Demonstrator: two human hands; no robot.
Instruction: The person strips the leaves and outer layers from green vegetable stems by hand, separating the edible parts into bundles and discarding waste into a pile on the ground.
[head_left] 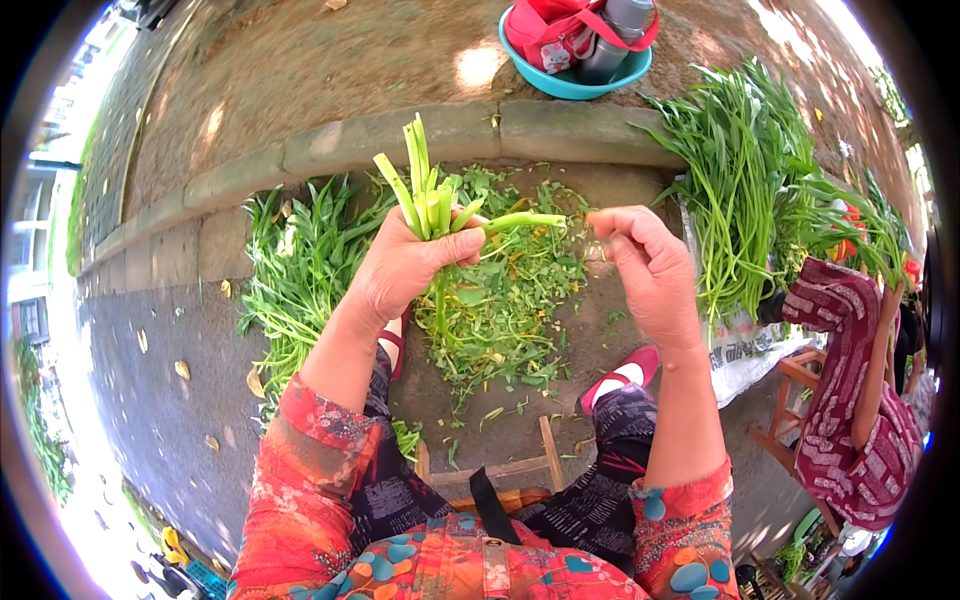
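Note:
In front of me, my left hand (400,268) is closed round a bunch of leafy green stems (432,208), thick ends pointing up and away. One stem (525,220) sticks out sideways to the right from that grip. Just past its tip is my right hand (655,278), thumb and forefinger pinched together; whatever lies between them is too small to name. Below both hands, a heap of loose leaves and stem scraps (510,325) covers the ground between my feet.
Long-stemmed greens (300,265) lie at left; a taller pile (735,190) stands at right by a white plastic sack (745,350). Beyond the stone curb (400,138), a turquoise basin (560,87) holds a red bag (545,40) and grey flask (608,50). Another person (850,390) sits at right.

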